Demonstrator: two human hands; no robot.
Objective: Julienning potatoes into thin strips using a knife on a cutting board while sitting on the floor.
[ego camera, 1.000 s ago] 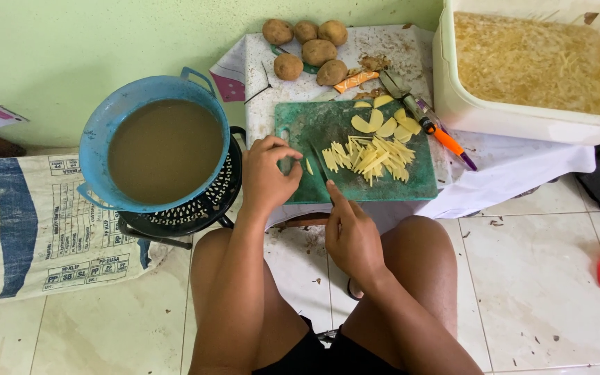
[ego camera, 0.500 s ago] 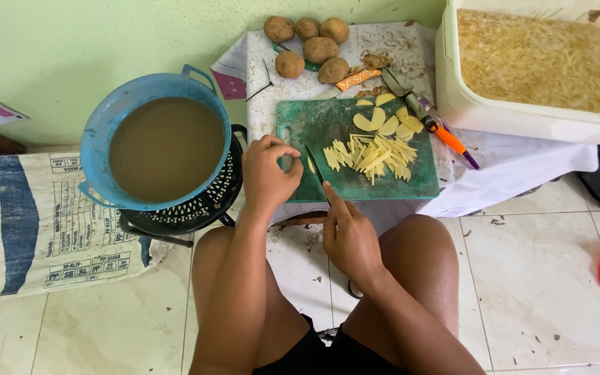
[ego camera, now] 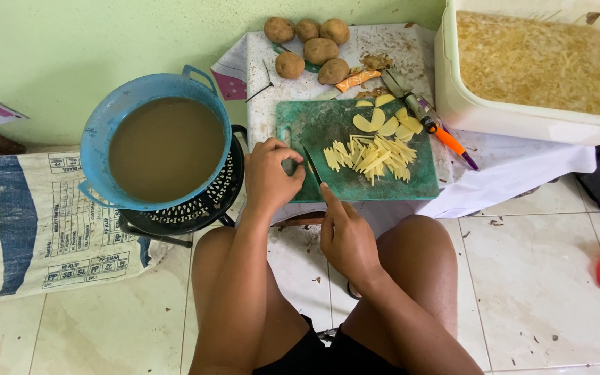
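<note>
Pale glossy floor tiles (ego camera: 543,278) underfoot, flecked with scraps, below a flat light green wall (ego camera: 71,48). Far left, a woven white sack (ego camera: 29,222) with a blue stripe, lying flat and creased. Next, a round blue plastic basin (ego camera: 116,114) full of murky brown water, perched on a black perforated basket (ego camera: 203,205). Centre, a low table (ego camera: 272,83) under a white cloth, carrying a heap of rough brown potatoes (ego camera: 314,45) at the back. On it, a green cutting board (ego camera: 328,125), scuffed and rectangular. Left hand (ego camera: 269,173) curled at the board's near left corner, fingertips pinched on something too small to make out. Right hand (ego camera: 345,232) closed on a dark knife (ego camera: 312,165), forefinger along it, blade tip on the board. Just right of the blade, pale yellow potato sticks (ego camera: 373,154), round slices (ego camera: 376,121) behind. Orange-handled peeler (ego camera: 446,135) at the board's right edge. Far right, a white rectangular tub (ego camera: 501,114) packed with shredded potato in water.
</note>
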